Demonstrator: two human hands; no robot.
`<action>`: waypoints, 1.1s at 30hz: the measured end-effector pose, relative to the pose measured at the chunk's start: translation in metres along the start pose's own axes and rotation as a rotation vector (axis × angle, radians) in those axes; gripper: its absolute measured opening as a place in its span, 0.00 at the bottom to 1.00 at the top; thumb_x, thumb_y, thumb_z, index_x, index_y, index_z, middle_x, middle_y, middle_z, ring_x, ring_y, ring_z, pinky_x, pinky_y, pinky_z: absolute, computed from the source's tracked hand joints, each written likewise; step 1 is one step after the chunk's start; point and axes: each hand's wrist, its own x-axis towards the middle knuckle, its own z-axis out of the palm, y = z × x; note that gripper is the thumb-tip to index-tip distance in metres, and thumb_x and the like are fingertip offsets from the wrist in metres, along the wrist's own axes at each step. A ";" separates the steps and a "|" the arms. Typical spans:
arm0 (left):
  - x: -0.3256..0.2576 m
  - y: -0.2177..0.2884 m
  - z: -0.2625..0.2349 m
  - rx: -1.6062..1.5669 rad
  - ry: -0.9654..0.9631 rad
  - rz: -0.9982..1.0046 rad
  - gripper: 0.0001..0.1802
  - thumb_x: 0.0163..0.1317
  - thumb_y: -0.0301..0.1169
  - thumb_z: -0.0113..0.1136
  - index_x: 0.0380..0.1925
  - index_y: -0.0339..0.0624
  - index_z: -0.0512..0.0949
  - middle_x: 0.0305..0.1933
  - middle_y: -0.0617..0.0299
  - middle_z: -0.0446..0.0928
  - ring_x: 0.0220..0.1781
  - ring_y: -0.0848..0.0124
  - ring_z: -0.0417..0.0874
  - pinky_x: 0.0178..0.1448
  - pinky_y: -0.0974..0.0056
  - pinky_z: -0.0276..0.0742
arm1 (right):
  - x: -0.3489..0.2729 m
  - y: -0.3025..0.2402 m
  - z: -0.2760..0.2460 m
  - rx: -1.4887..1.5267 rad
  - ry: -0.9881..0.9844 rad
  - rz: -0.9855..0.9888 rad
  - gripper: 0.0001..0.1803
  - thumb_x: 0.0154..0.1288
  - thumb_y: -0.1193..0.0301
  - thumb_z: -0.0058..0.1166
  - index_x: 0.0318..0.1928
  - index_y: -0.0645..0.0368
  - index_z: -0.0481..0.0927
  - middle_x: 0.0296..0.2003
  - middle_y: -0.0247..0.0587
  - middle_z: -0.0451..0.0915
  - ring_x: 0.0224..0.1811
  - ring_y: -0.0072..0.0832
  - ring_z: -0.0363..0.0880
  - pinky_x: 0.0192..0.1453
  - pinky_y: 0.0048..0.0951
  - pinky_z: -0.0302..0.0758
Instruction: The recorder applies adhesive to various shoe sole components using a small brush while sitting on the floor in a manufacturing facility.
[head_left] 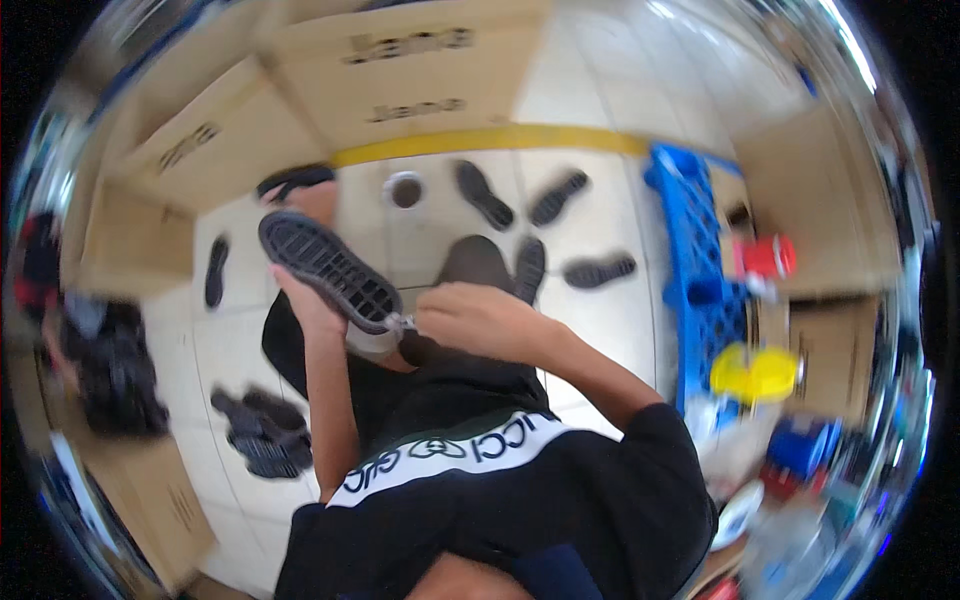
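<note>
Your black shirt (480, 515) is nearest; at nine o'clock your left hand (310, 302) grips a sole (325, 265) that could twist if your curled right hand (475, 318), contents unclear, tugs.

Left hand (314, 308) is partly hidden by that black shoe sole (322, 262); right hand (476, 318) is kinda blurred, so its grip can't really be told.
</note>
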 end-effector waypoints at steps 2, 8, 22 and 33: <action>-0.002 -0.032 0.030 0.019 0.042 -0.153 0.42 0.66 0.68 0.26 0.65 0.49 0.65 0.59 0.55 0.75 0.62 0.55 0.74 0.66 0.49 0.70 | -0.035 0.008 -0.004 0.075 0.292 0.256 0.11 0.60 0.73 0.59 0.43 0.61 0.78 0.44 0.48 0.77 0.47 0.44 0.77 0.50 0.34 0.77; -0.021 -0.215 0.079 0.158 -0.146 -0.741 0.32 0.73 0.55 0.31 0.64 0.46 0.65 0.65 0.56 0.70 0.65 0.57 0.69 0.72 0.47 0.60 | -0.168 -0.013 0.005 0.016 1.139 1.022 0.06 0.64 0.76 0.58 0.41 0.64 0.79 0.36 0.39 0.80 0.35 0.21 0.80 0.41 0.21 0.76; -0.014 -0.256 0.048 0.747 -0.890 -0.862 0.36 0.69 0.51 0.50 0.69 0.40 0.57 0.66 0.51 0.68 0.62 0.59 0.74 0.65 0.53 0.67 | -0.311 -0.028 0.102 0.332 1.577 1.354 0.12 0.69 0.67 0.54 0.42 0.65 0.78 0.34 0.40 0.81 0.30 0.23 0.78 0.35 0.22 0.76; -0.037 0.004 -0.156 0.374 -0.022 0.280 0.17 0.72 0.37 0.48 0.55 0.40 0.72 0.49 0.57 0.79 0.46 0.68 0.82 0.53 0.64 0.77 | -0.238 0.086 0.164 0.826 0.998 1.269 0.11 0.72 0.67 0.48 0.47 0.61 0.75 0.41 0.40 0.80 0.37 0.26 0.78 0.39 0.24 0.75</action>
